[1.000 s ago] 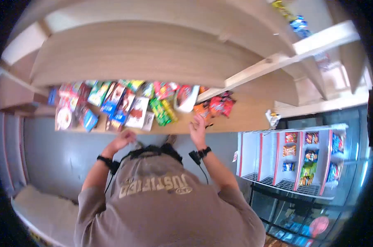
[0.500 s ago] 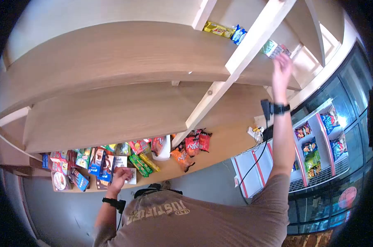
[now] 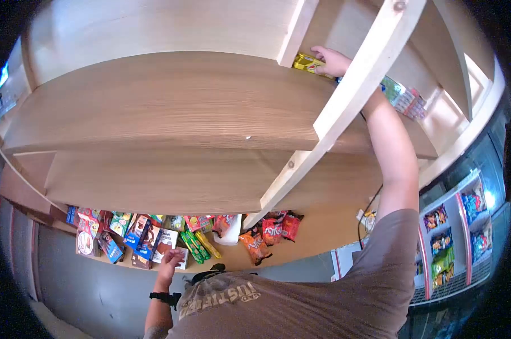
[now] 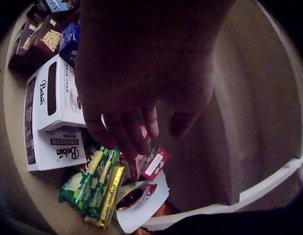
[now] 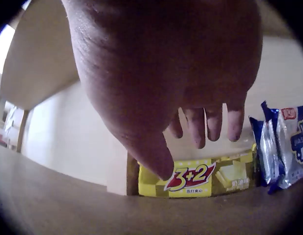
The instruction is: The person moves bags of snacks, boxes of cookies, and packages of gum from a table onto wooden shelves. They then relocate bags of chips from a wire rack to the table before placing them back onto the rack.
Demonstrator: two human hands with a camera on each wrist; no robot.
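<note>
On the upper shelf lies a yellow "3+2" cracker pack (image 5: 195, 178). My right hand (image 3: 333, 62) hangs over it with fingers spread. In the right wrist view, the thumb (image 5: 159, 159) overlaps the front of the pack, while the other fingertips show above its top edge. Blue-and-silver wafer packs (image 5: 288, 147) stand beside its right end. My left hand (image 3: 168, 266) hovers loosely over the lower counter by the white Bebin boxes (image 4: 56, 98), holding nothing. Green snack packs (image 4: 90, 181) and a gold pack (image 4: 111, 196) lie below its fingers in the left wrist view.
A wooden post (image 3: 374, 62) crosses in front of the right forearm. Snack boxes such as a blue one (image 3: 110, 247) crowd the lower counter (image 3: 317, 240), with orange and red bags (image 3: 255, 248) beside them. A wire rack (image 3: 436, 254) of bagged snacks stands at right.
My right hand has risen from the lower counter to the upper shelf, then moved left behind the post to the yellow pack. The left hand stays low near the white boxes.
</note>
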